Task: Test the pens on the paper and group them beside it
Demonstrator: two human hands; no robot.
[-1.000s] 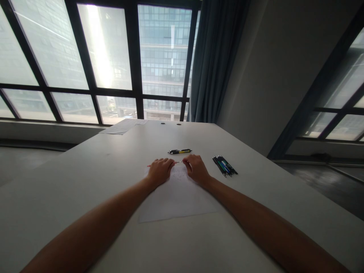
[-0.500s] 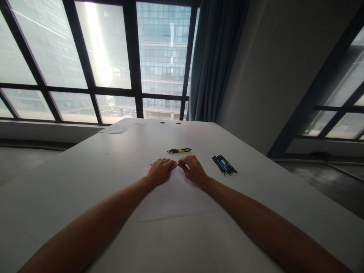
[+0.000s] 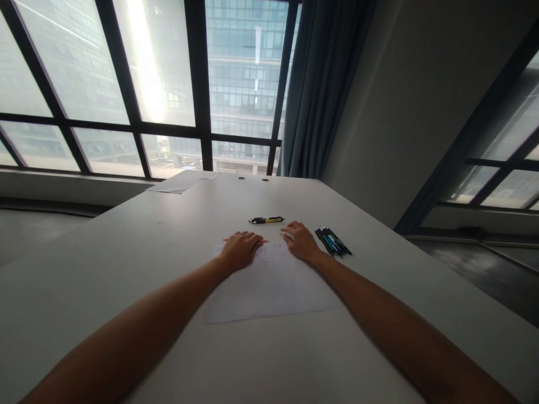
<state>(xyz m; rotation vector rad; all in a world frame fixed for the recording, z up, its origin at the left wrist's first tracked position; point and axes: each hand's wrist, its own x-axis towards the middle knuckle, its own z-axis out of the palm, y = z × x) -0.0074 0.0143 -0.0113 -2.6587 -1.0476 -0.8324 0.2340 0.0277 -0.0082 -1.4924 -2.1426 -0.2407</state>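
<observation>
Now left hand [image 3: 241, 251] and right hand [image 3: 300, 239] rest on paper [image 3: 269, 286]

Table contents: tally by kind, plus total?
Paper sheets: 2, the near sheet under both hands and the far sheet by the window.
Single pens: 2, a yellow-and-black pen and a reddish pen under the left hand.
Pen bundles: 1, the pen bundle beside the right hand; pens in it too small to count.
Total: 5.
</observation>
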